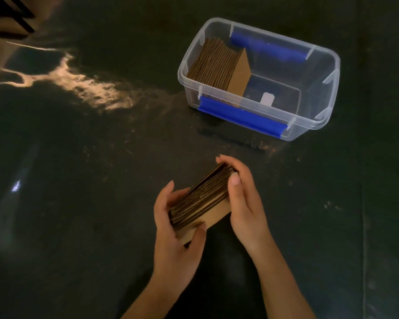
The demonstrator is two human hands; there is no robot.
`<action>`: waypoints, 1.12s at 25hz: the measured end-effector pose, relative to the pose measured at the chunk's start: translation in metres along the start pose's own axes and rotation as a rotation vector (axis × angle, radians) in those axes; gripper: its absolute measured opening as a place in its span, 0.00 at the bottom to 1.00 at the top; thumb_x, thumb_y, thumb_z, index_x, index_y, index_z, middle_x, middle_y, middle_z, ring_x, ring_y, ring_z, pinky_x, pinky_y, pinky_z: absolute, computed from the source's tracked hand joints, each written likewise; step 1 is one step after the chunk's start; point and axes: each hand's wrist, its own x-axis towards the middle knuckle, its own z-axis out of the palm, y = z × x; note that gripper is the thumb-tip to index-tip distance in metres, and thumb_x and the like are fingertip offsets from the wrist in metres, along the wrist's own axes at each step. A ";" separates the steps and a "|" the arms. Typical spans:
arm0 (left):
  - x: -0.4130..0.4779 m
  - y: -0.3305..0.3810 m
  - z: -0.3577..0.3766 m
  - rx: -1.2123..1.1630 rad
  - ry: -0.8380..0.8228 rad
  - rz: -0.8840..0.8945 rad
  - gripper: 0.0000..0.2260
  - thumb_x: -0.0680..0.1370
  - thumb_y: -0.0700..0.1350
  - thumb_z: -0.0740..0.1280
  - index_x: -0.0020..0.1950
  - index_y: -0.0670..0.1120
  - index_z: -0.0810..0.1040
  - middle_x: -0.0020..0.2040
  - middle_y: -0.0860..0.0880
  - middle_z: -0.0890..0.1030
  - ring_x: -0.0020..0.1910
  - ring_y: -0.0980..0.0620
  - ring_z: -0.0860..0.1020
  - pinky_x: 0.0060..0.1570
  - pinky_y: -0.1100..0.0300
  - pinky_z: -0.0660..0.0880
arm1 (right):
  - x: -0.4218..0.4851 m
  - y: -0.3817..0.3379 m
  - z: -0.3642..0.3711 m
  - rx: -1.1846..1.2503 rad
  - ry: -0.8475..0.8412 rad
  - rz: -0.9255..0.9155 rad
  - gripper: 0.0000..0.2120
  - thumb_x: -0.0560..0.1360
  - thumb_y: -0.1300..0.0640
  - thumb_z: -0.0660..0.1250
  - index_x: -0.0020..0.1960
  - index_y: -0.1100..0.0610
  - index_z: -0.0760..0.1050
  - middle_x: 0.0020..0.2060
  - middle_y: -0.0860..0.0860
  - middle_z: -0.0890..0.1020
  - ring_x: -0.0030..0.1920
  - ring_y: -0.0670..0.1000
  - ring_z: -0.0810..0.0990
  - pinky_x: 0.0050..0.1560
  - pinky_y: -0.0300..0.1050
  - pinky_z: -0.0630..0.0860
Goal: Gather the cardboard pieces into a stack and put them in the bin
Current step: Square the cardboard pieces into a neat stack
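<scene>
Presently gripped between left hand [171, 236] and right hand [242, 203]: stack of brown corrugated cardboard pieces [200, 199], on edge, well short of clear plastic bin with blue handles [313, 125]. More brown cardboard sheets [214, 65] standing inside bin's left end.

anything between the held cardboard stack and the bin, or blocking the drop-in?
Nothing visible does. Both hands, left and right, hold the brown corrugated cardboard stack over bare dark floor. The clear plastic bin with blue handles is lidless; cardboard pieces already inside fill its left part, the right part is free.
</scene>
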 end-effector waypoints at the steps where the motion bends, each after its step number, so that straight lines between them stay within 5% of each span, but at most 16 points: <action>1: 0.001 -0.001 0.004 -0.002 0.012 0.018 0.44 0.66 0.31 0.71 0.68 0.64 0.53 0.57 0.71 0.67 0.60 0.63 0.69 0.52 0.74 0.69 | -0.004 0.002 -0.002 0.014 -0.020 0.001 0.22 0.75 0.41 0.50 0.65 0.48 0.68 0.57 0.41 0.75 0.57 0.40 0.75 0.55 0.31 0.71; 4: 0.005 -0.004 0.000 0.013 -0.055 0.060 0.40 0.65 0.30 0.70 0.65 0.63 0.58 0.58 0.66 0.68 0.59 0.60 0.70 0.52 0.73 0.69 | -0.003 0.009 -0.018 0.213 -0.099 0.064 0.18 0.75 0.43 0.57 0.64 0.45 0.68 0.58 0.42 0.76 0.58 0.39 0.76 0.60 0.35 0.71; 6: 0.005 -0.005 -0.011 0.085 -0.143 0.085 0.35 0.67 0.33 0.70 0.63 0.63 0.60 0.59 0.59 0.68 0.58 0.60 0.70 0.52 0.73 0.69 | -0.003 0.011 -0.036 0.254 -0.193 0.112 0.18 0.76 0.60 0.61 0.64 0.46 0.68 0.58 0.44 0.77 0.59 0.41 0.76 0.66 0.44 0.71; 9: 0.006 -0.005 -0.023 0.327 -0.145 0.197 0.30 0.68 0.42 0.70 0.63 0.60 0.61 0.58 0.59 0.68 0.59 0.62 0.67 0.49 0.72 0.69 | -0.011 0.005 -0.055 -0.177 -0.320 -0.046 0.26 0.73 0.64 0.66 0.66 0.45 0.68 0.61 0.40 0.77 0.63 0.39 0.74 0.64 0.35 0.69; 12: 0.015 -0.002 -0.027 0.403 -0.105 0.219 0.31 0.68 0.40 0.71 0.65 0.59 0.61 0.56 0.65 0.66 0.58 0.65 0.65 0.46 0.72 0.66 | -0.008 -0.006 -0.061 -0.449 -0.235 -0.184 0.22 0.71 0.57 0.69 0.63 0.42 0.71 0.55 0.37 0.75 0.60 0.38 0.72 0.62 0.29 0.67; 15: 0.020 0.001 -0.025 0.426 -0.168 0.254 0.33 0.69 0.42 0.71 0.68 0.57 0.58 0.58 0.61 0.67 0.58 0.64 0.63 0.51 0.68 0.65 | -0.004 -0.014 -0.060 -0.610 -0.191 -0.220 0.23 0.71 0.55 0.68 0.64 0.43 0.70 0.52 0.39 0.72 0.55 0.37 0.68 0.55 0.28 0.66; 20: 0.015 0.004 -0.022 0.367 -0.181 0.190 0.42 0.67 0.45 0.70 0.70 0.62 0.47 0.63 0.58 0.63 0.62 0.62 0.62 0.56 0.64 0.65 | -0.010 -0.012 -0.045 -0.436 -0.165 -0.160 0.29 0.70 0.61 0.68 0.66 0.43 0.63 0.53 0.39 0.69 0.50 0.40 0.74 0.49 0.27 0.71; 28: 0.010 0.007 -0.022 0.504 -0.202 0.230 0.27 0.72 0.49 0.62 0.70 0.54 0.57 0.61 0.61 0.64 0.60 0.63 0.62 0.56 0.64 0.61 | -0.013 -0.005 -0.041 -0.250 -0.106 -0.096 0.27 0.70 0.63 0.69 0.64 0.43 0.68 0.50 0.41 0.76 0.50 0.43 0.79 0.49 0.29 0.75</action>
